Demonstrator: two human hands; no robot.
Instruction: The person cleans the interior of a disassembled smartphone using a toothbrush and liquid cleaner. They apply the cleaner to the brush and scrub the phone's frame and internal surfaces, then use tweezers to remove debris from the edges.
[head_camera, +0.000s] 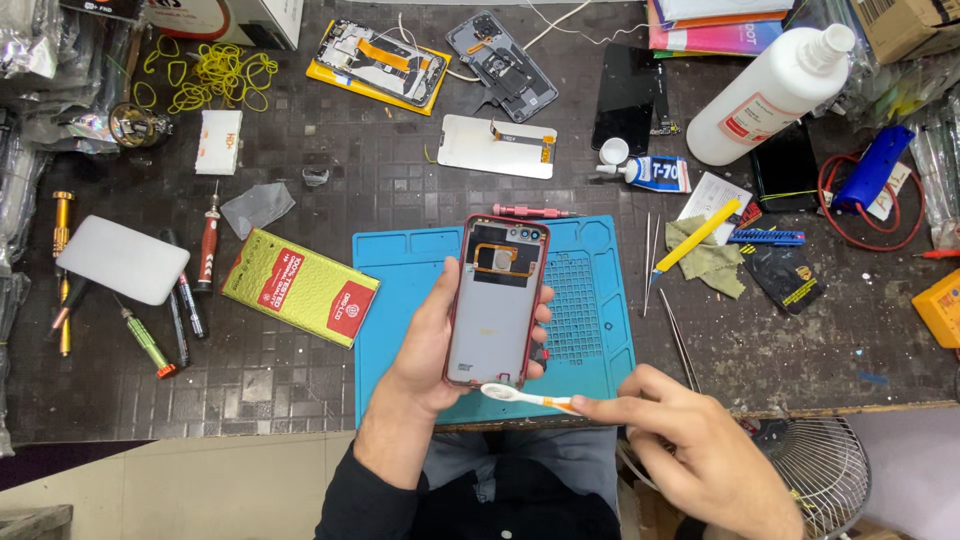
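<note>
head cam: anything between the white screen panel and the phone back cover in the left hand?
Yes, in the head view: a red-handled tool lies on the blue mat's top edge, between the white screen panel and the phone back cover.

Blue mat (590, 300) at bench centre, front edge near the table lip. Left of it: gold-and-red packet (300, 287), lying tilted. Further left: white pad (122, 260), with screwdrivers (205, 245) scattered around it. Grey cloth scrap (257, 207) above the packet.

Back row: yellow rubber bands (215, 75) in a loose heap; opened phone on yellow sheet (380, 62); dark phone frame (502, 60) beside it; white panel with flex cable (497, 146) just in front.

Right side: large white bottle (770, 95), lying tilted; glue tube (645, 172) near its base; tweezers (652, 260) beside the mat; yellow tool (697, 237) on an olive cloth (712, 262); red cable coil (870, 205). Wire fan guard (815, 465) below the table edge.
</note>
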